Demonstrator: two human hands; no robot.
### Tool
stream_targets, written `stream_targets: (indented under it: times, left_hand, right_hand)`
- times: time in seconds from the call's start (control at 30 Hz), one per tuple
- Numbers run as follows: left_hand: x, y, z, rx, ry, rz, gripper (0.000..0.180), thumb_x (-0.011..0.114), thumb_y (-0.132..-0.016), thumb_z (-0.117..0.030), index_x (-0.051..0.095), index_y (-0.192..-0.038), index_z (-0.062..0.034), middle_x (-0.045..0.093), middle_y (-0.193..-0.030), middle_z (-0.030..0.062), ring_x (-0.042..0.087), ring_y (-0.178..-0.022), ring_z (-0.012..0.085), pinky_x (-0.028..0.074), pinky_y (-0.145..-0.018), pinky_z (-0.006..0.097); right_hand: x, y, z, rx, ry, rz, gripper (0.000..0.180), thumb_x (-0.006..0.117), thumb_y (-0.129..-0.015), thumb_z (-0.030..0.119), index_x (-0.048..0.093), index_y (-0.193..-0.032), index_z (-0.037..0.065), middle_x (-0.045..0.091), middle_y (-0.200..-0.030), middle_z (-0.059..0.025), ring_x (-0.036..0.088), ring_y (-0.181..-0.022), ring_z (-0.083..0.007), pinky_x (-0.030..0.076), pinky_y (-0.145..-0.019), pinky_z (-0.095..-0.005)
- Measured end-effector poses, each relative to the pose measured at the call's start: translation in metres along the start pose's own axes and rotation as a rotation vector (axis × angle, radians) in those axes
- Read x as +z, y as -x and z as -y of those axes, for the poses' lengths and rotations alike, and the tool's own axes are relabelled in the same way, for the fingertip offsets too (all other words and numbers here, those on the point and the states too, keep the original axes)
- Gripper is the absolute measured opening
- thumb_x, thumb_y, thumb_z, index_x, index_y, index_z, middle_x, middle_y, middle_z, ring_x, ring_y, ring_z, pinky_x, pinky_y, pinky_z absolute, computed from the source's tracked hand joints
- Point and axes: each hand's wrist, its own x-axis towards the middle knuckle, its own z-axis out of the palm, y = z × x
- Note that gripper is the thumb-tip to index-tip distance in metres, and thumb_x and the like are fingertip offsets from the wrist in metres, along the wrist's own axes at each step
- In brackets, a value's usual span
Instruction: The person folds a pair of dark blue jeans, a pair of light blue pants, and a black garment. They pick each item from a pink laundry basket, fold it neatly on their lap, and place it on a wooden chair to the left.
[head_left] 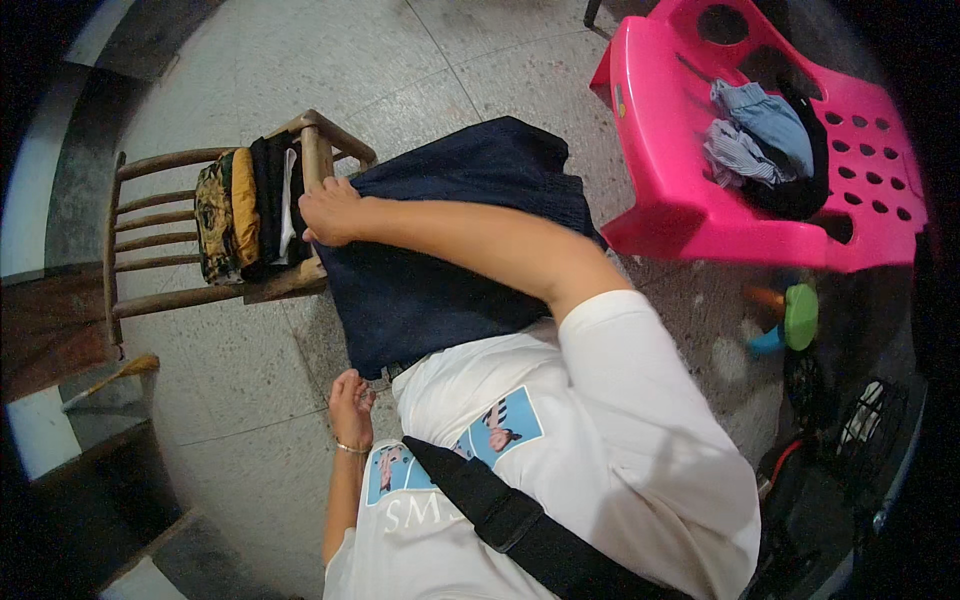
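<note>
Right hand (330, 212) reaching across, fingers curled onto the upper edge of a dark navy garment (450, 240), pressing it against the wooden chair (165, 240). Navy cloth draped from the chair's seat edge down over the lap, spread wide and hanging toward the white T-shirt (620, 440). Left hand (350, 405) down by the garment's lower corner, fingers loosely bent, touching or just beside the hem; cannot tell if gripping anything. Thin bracelet (352, 449) on that wrist. Stacked on the chair seat: folded clothes (245, 212), a patterned yellow-and-dark piece at the outside, black and white layers next to the right hand. Off to the right, well apart, a pink plastic chair (690, 200) holding a heap of blue, striped and black clothes (765, 145). Speckled stone floor (240, 370) underneath.
</note>
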Motion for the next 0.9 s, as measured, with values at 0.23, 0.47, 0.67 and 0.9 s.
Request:
stream_targets:
  times: [0.23, 0.47, 0.67, 0.9]
  left_hand:
    - [0.023, -0.058, -0.013, 0.197, -0.288, 0.039, 0.049, 0.054, -0.09, -0.036, 0.044, -0.125, -0.0039, 0.052, -0.116, 0.0073, 0.051, -0.099, 0.0163, 0.042, -0.083, 0.029]
    - [0.065, -0.104, -0.044, 0.006, -0.125, 0.427, 0.064, 0.051, -0.088, -0.05, 0.04, -0.132, -0.0049, 0.045, -0.132, 0.0079, 0.044, -0.118, 0.0234, 0.033, -0.099, 0.036]
    - [0.082, -0.106, -0.066, 0.054, -0.16, 0.425, 0.06, 0.057, -0.086, -0.044, 0.043, -0.129, -0.0043, 0.049, -0.127, 0.0081, 0.046, -0.116, 0.0233, 0.036, -0.099, 0.036]
    - [0.096, -0.106, -0.095, 0.205, -0.214, 0.231, 0.048, 0.064, -0.084, -0.027, 0.048, -0.123, -0.0037, 0.056, -0.117, 0.0114, 0.056, -0.104, 0.0249, 0.047, -0.087, 0.037]
  right_hand:
    - [-0.153, 0.083, -0.066, -0.026, -0.487, -0.042, 0.038, 0.054, -0.089, 0.026, 0.055, -0.114, -0.002, 0.06, -0.109, -0.0172, 0.058, -0.101, -0.027, 0.047, -0.086, -0.036]
    - [-0.117, 0.245, -0.245, 0.661, -0.657, -0.202, 0.03, 0.057, -0.088, 0.034, 0.061, -0.089, 0.004, 0.058, -0.075, -0.0006, 0.052, -0.066, -0.0076, 0.043, -0.057, -0.0224]
    - [-0.045, 0.298, -0.24, 1.052, -1.045, -0.029, 0.05, 0.054, -0.085, 0.051, 0.061, -0.1, 0.005, 0.061, -0.088, -0.0056, 0.058, -0.073, -0.0127, 0.047, -0.062, -0.0256]
    - [-0.04, 0.308, -0.221, 0.838, -1.466, -0.167, 0.042, 0.059, -0.085, 0.04, 0.06, -0.109, 0.005, 0.064, -0.097, -0.0093, 0.063, -0.079, -0.0166, 0.05, -0.072, -0.0282]
